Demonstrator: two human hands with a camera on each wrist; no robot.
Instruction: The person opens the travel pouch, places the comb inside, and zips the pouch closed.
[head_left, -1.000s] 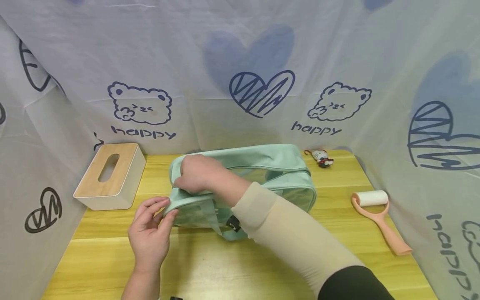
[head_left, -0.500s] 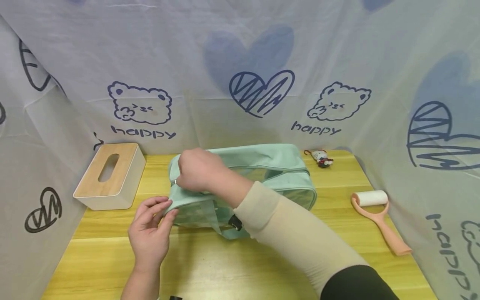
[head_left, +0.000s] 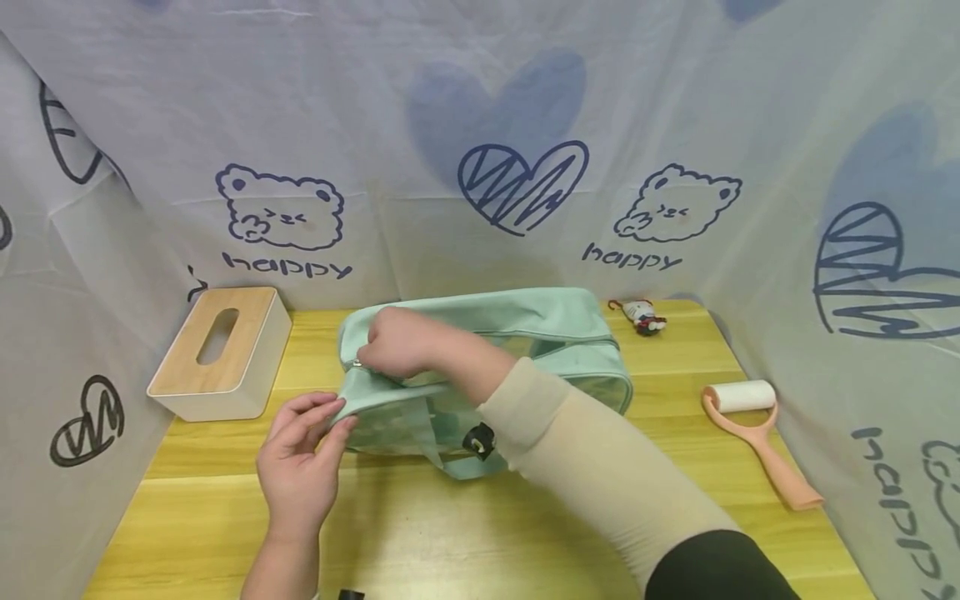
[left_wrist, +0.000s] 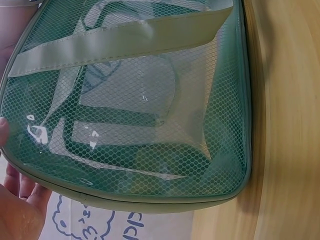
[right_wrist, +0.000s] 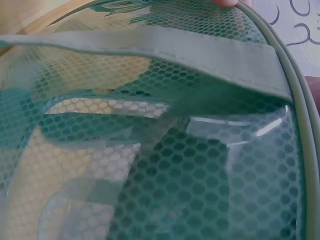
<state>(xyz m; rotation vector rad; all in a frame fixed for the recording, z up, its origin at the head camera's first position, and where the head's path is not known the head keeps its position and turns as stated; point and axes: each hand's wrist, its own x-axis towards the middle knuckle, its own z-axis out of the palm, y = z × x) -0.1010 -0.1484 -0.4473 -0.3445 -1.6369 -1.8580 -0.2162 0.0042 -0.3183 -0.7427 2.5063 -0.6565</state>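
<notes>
A mint-green bag (head_left: pixel 585 360) with see-through mesh sides lies on the wooden table, its zipped top partly open. At its left front corner, my left hand (head_left: pixel 300 467) pinches the edge between thumb and fingers; the left wrist view shows some of these fingers (left_wrist: pixel 20 200) by the bag's rim. Over the left end of the opening, my right hand (head_left: pixel 397 343) holds the zip pull, and the metal slider (head_left: pixel 357 363) shows beside the fingertips. A light strap handle (right_wrist: pixel 200 52) crosses the mesh in the right wrist view. My right fingers' exact hold is partly hidden.
A white tissue box (head_left: pixel 251 392) with a wooden lid stands at the left. Behind the bag's right end lies a small figurine (head_left: pixel 642 317). A peach-handled lint roller (head_left: pixel 780 467) lies at the right. Printed cloth (head_left: pixel 480 242) hangs around the table.
My right hand has drawn slightly to the right along the zip, and the slider has shifted a little that way. The left hand keeps its place on the corner.
</notes>
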